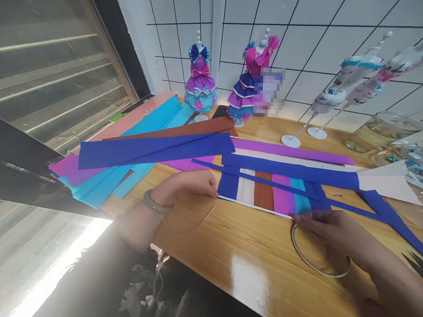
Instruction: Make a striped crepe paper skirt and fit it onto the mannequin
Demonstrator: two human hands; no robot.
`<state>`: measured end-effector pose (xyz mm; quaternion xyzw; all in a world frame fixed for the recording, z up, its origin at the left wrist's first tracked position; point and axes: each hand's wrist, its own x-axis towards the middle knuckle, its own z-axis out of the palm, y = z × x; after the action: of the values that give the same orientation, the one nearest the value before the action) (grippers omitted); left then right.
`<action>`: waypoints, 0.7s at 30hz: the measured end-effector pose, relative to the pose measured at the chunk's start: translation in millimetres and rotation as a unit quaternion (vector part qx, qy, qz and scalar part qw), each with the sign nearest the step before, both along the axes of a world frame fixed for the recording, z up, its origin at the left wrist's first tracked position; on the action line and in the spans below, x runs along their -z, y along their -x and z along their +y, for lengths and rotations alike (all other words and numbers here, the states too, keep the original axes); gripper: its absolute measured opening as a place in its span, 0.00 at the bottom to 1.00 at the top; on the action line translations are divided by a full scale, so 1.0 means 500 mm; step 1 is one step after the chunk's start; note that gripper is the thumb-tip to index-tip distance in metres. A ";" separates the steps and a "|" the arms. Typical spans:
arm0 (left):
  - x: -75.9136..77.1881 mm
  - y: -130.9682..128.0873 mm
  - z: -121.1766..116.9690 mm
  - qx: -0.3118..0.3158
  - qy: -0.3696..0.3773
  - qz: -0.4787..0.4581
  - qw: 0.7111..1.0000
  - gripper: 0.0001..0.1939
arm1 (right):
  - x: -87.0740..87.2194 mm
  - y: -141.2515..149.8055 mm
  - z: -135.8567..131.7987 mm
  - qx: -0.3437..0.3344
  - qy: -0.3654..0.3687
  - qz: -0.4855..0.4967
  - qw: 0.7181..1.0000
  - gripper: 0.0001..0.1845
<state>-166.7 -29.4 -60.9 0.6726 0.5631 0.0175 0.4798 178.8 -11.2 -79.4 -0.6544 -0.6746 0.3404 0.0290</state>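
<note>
At the wooden table (208,241), the left hand (201,182) and right hand (329,228) clamp their fingers (308,219) on a white strip (254,206).

The single view looks from the wearer's head, out over the near edge of the desk (208,239), forward and down toward the tiled wall (189,12) behind its far edge. It sits near enough for the left hand (198,183) and right hand (329,228) to show in the foreground, the desk's near edge slanting down to the right.
</note>
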 end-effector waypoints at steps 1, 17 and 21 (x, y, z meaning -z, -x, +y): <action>0.000 0.000 0.000 -0.002 0.002 0.000 1.000 0.08 | -0.003 0.002 0.000 0.003 0.031 -0.005 1.000 0.23; 0.000 -0.002 0.003 -0.017 0.007 0.017 1.000 0.11 | -0.022 0.019 -0.002 0.014 0.071 -0.026 0.997 0.24; -0.002 -0.004 0.003 -0.026 0.011 0.025 0.999 0.10 | -0.014 0.013 -0.001 0.014 0.080 -0.006 0.997 0.25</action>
<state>-164.5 -27.7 -60.0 0.6529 0.5920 0.0068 0.4724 172.4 -11.5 -72.5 -0.6662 -0.6357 0.3893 -0.0227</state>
